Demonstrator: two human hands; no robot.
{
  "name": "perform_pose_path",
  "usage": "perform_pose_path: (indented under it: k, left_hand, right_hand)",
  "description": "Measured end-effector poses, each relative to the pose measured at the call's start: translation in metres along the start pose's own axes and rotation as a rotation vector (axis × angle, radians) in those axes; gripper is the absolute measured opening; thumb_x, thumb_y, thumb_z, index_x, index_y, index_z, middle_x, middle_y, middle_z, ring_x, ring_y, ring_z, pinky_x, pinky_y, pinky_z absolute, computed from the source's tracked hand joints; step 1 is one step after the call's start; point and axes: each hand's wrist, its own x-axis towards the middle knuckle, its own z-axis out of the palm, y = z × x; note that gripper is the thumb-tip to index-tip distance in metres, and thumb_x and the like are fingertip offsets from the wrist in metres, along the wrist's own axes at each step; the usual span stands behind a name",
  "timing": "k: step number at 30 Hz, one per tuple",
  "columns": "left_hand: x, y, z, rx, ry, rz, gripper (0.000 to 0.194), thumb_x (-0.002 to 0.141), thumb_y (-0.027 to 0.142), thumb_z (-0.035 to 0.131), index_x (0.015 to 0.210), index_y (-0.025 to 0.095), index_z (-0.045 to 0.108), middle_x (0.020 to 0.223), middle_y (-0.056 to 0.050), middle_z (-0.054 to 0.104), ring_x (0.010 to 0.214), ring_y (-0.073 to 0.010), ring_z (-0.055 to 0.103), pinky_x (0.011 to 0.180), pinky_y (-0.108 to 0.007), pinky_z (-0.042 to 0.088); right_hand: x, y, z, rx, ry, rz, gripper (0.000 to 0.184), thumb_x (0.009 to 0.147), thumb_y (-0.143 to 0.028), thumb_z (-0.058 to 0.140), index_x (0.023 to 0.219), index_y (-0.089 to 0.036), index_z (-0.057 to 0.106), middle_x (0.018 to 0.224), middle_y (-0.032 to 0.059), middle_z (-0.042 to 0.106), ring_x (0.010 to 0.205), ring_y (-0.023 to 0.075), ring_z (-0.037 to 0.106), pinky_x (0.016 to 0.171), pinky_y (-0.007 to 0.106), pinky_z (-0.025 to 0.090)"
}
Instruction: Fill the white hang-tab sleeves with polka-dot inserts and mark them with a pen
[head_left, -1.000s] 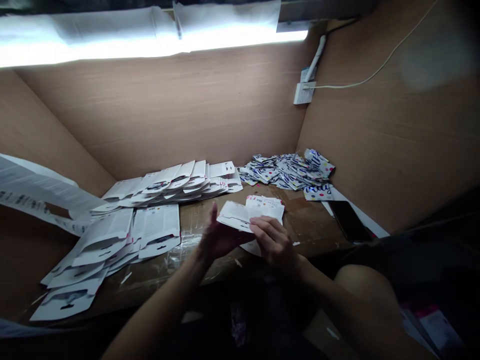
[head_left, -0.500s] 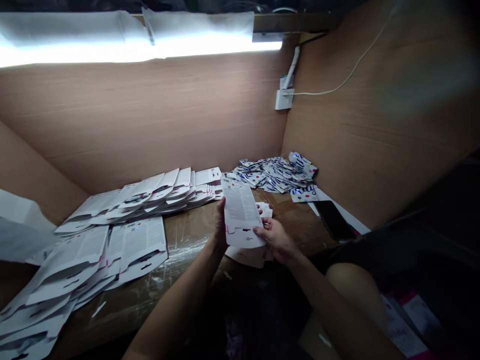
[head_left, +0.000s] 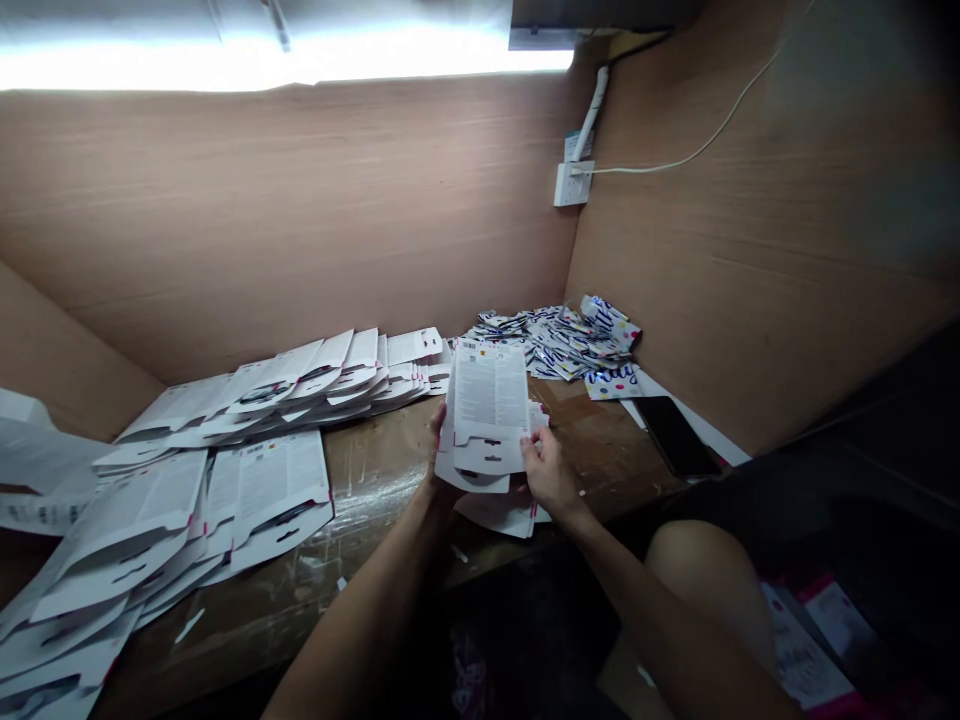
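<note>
Head view shows the left hand (head_left: 437, 440) and right hand (head_left: 549, 472) gripping opposite sides of a loose stack of white printed hang-slot cards (head_left: 489, 400), tilted up above the table (head_left: 375, 480).

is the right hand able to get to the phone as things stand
Probably yes: only open desk lies between the right hand and the phone, though that hand is on the cards and would likely have to let go first.

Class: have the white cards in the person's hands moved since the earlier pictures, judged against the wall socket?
Yes: the white cards turned from crosswise to lengthwise, long edges running toward the wall socket.
</note>
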Motion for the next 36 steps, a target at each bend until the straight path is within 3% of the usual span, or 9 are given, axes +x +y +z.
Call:
perform_pose_path:
  k: [6, 9, 14, 16, 19, 23, 31, 34, 36]
  left_hand:
    - [-0.022, 0.048, -0.006, -0.012, -0.064, 0.041, 0.102, 0.084, 0.075, 0.063, 0.161, 0.01, 0.046, 0.147, -0.025, 0.064, 0.132, -0.0455, 0.064, 0.106, -0.06, 0.054]
    - [-0.031, 0.055, 0.003, 0.011, -0.076, 0.114, 0.101, 0.084, 0.072, 0.063, 0.163, 0.012, 0.042, 0.154, -0.025, 0.057, 0.14, -0.0475, 0.058, 0.11, -0.064, 0.051]
    - [-0.022, 0.038, 0.008, 0.031, -0.108, 0.114, 0.096, 0.086, 0.072, 0.059, 0.161, 0.013, 0.045, 0.155, -0.023, 0.058, 0.147, -0.0468, 0.051, 0.116, -0.067, 0.045]
    - [-0.018, 0.034, 0.007, 0.023, -0.125, 0.077, 0.1, 0.086, 0.077, 0.056, 0.161, 0.012, 0.044, 0.156, -0.023, 0.056, 0.15, -0.0459, 0.047, 0.119, -0.066, 0.043]
    - [-0.019, 0.033, 0.007, 0.028, -0.119, 0.068, 0.103, 0.086, 0.082, 0.056, 0.16, 0.011, 0.045, 0.158, -0.023, 0.055, 0.154, -0.0451, 0.042, 0.121, -0.065, 0.041]
    - [-0.023, 0.032, 0.011, 0.036, -0.089, 0.074, 0.1, 0.085, 0.081, 0.06, 0.156, 0.011, 0.05, 0.155, -0.022, 0.058, 0.153, -0.0478, 0.042, 0.121, -0.067, 0.041]
    - [-0.011, 0.014, 0.009, -0.033, -0.029, 0.058, 0.097, 0.085, 0.074, 0.065, 0.158, 0.013, 0.048, 0.141, -0.022, 0.068, 0.139, -0.0484, 0.058, 0.117, -0.068, 0.045]
    - [0.001, 0.013, 0.001, -0.064, -0.017, 0.085, 0.09, 0.087, 0.068, 0.065, 0.158, 0.015, 0.048, 0.136, -0.021, 0.072, 0.131, -0.046, 0.066, 0.115, -0.069, 0.046]
    - [0.008, 0.015, -0.005, -0.107, -0.01, 0.126, 0.083, 0.09, 0.064, 0.064, 0.158, 0.019, 0.049, 0.136, -0.019, 0.072, 0.126, -0.0442, 0.069, 0.114, -0.07, 0.046]
  right_hand:
    - [0.022, -0.01, -0.045, -0.23, 0.13, -0.145, 0.034, 0.089, -0.055, 0.061, 0.098, -0.023, 0.057, 0.085, 0.009, 0.072, 0.069, 0.0257, 0.068, 0.057, 0.037, 0.056]
    - [0.017, -0.02, -0.041, -0.334, 0.164, -0.281, 0.041, 0.083, -0.053, 0.073, 0.105, -0.02, 0.066, 0.107, 0.0154, 0.073, 0.094, 0.0302, 0.069, 0.078, 0.042, 0.058]
    - [-0.011, -0.033, 0.014, 0.244, -0.445, 0.137, 0.047, 0.071, -0.049, 0.086, 0.1, -0.017, 0.069, 0.09, 0.0086, 0.074, 0.071, 0.0185, 0.066, 0.065, 0.03, 0.052]
    - [-0.018, -0.035, 0.028, 0.418, -0.504, 0.262, 0.041, 0.065, -0.039, 0.087, 0.094, -0.017, 0.068, 0.084, 0.0049, 0.072, 0.062, 0.012, 0.059, 0.059, 0.025, 0.047]
    - [-0.022, -0.036, 0.035, 0.5, -0.435, 0.305, 0.033, 0.064, -0.032, 0.081, 0.088, -0.017, 0.064, 0.072, -0.0009, 0.065, 0.054, 0.0083, 0.05, 0.05, 0.02, 0.037]
    - [-0.019, -0.03, 0.031, 0.415, -0.343, 0.183, 0.031, 0.08, -0.047, 0.071, 0.094, -0.021, 0.062, 0.062, -0.0056, 0.056, 0.048, 0.0109, 0.043, 0.044, 0.022, 0.034]
    - [-0.021, -0.018, 0.034, 0.042, -0.122, -0.068, 0.058, 0.099, -0.074, 0.044, 0.082, -0.021, 0.059, 0.057, -0.0016, 0.054, 0.051, 0.0159, 0.05, 0.048, 0.028, 0.037]
    - [-0.006, -0.023, 0.017, -0.066, -0.206, -0.046, 0.064, 0.099, -0.078, 0.04, 0.081, -0.021, 0.062, 0.06, 0.0015, 0.061, 0.054, 0.0184, 0.057, 0.052, 0.029, 0.041]
    - [0.019, -0.03, -0.016, -0.252, -0.162, -0.104, 0.059, 0.097, -0.076, 0.049, 0.085, -0.021, 0.067, 0.07, 0.0051, 0.068, 0.064, 0.0213, 0.064, 0.061, 0.031, 0.046]
